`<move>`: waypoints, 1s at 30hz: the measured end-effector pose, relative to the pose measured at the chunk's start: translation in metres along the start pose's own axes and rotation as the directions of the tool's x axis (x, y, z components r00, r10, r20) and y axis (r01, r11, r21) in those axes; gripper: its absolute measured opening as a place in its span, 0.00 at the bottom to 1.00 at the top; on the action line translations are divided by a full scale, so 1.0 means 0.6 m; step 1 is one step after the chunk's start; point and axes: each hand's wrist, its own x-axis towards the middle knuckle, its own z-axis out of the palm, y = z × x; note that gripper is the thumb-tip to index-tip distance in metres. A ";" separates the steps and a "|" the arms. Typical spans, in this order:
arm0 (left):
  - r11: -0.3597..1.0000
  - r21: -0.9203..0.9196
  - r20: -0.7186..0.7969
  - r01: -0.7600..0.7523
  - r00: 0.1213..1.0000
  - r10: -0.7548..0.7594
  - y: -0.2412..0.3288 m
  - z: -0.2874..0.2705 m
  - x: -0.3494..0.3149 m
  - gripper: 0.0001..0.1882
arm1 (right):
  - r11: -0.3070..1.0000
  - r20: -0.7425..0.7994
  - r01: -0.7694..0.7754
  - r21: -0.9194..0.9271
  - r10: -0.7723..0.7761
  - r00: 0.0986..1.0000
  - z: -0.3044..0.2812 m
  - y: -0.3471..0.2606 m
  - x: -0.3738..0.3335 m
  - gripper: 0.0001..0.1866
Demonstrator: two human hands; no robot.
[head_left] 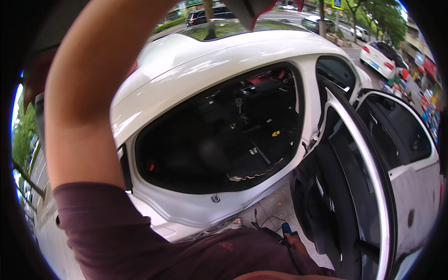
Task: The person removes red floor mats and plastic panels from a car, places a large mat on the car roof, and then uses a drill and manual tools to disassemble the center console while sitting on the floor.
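Low by my body, my right hand [297, 244] is closed around a blue, handle-like thing [286, 228] whose kind I cannot make out. Thin black cords [267, 218] run close beside it. My left arm [86, 102] is raised across the left of the view, and its hand is out of the picture. In front of me stands a white car [224, 52] with a wide door opening. Through it shows a dark, stripped interior [210, 140], with a yellow piece [276, 134] and a pale wavy strip [256, 176] on the floor.
An open white front door [387, 186] with dark inner trim stands close at my right, beside another open door [420, 172]. A dark red panel edge [261, 13] hangs overhead. Paved ground [275, 205] lies between car and door. A white parked car [379, 58] and trees stand beyond.
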 end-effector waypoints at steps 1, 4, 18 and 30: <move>0.999 -0.013 -0.074 -0.053 0.996 0.052 -0.013 0.043 -0.008 0.39 | 0.997 -0.003 -0.048 0.062 0.049 0.999 0.009 0.019 0.026 0.36; 0.937 -0.315 -0.114 0.152 0.974 -0.196 -0.023 0.155 -0.033 0.39 | 0.991 -0.211 -0.053 -0.122 0.026 0.977 -0.001 0.065 0.039 0.36; 0.668 0.578 0.152 0.470 0.742 -0.653 0.098 0.251 -0.295 0.32 | 0.958 -0.144 -0.197 0.206 0.229 0.963 0.072 -0.064 -0.133 0.47; 0.526 0.413 0.677 0.744 0.136 -0.723 0.258 0.134 -0.468 0.54 | 0.989 -0.146 -0.052 0.137 0.072 0.987 0.086 -0.146 -0.095 0.25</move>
